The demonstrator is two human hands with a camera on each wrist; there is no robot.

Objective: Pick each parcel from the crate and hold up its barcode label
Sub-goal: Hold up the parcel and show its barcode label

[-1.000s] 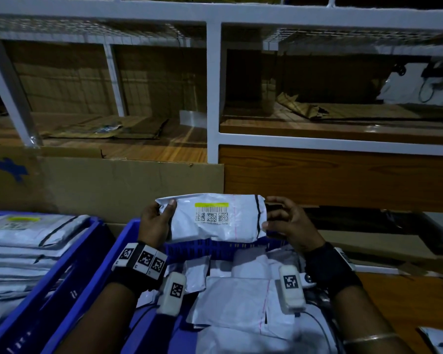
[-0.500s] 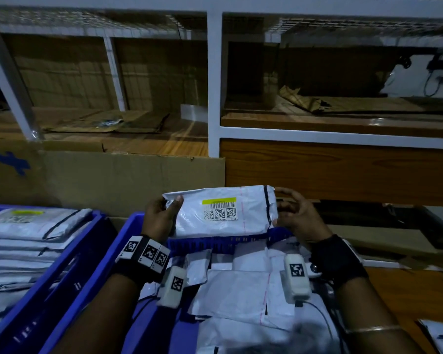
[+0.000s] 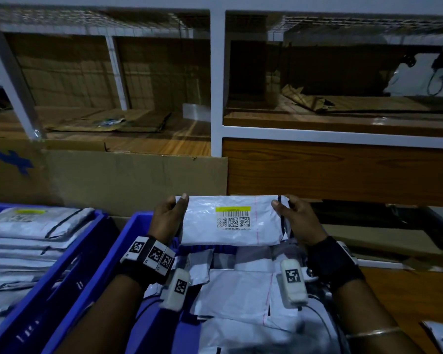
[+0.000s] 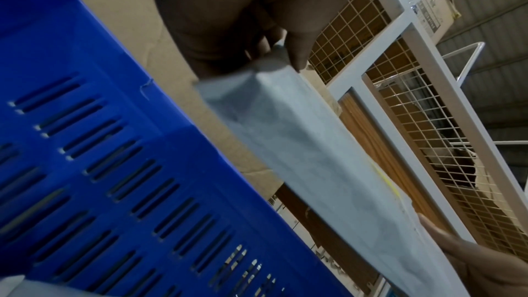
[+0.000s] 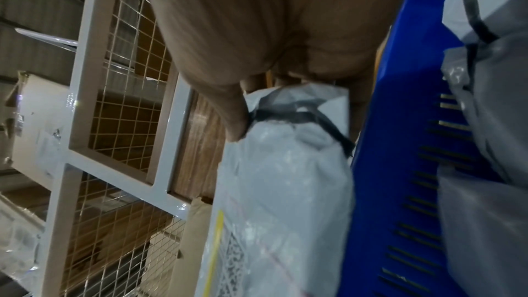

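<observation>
Parcel (image 3: 230, 221) held flat-on to the head camera, its long axis running left to right, level, with the barcode label (image 3: 233, 217) facing the viewer and reading upright; a yellow strip tops the label. It hangs above the far rim of the near blue crate (image 3: 128, 231).

That crate holds a loose heap of white poly parcels (image 3: 235, 292), overlapping at various angles. A second blue crate (image 3: 62, 267), just beside it on the left, holds a neat stack of grey-white parcels (image 3: 23, 241), the top one showing a yellow-topped label.

Left hand (image 3: 168, 221) pinches the parcel's left end, thumb on the front near the top corner, fingers curled behind. Right hand (image 3: 298, 221) pinches the right end beside the black seam line, thumb in front, fingers behind; the right wrist view shows the thumb pressed on the crumpled end of the bag.

Behind stand a cardboard sheet (image 3: 128, 180) and a white metal rack (image 3: 217, 80) with wooden shelves.
</observation>
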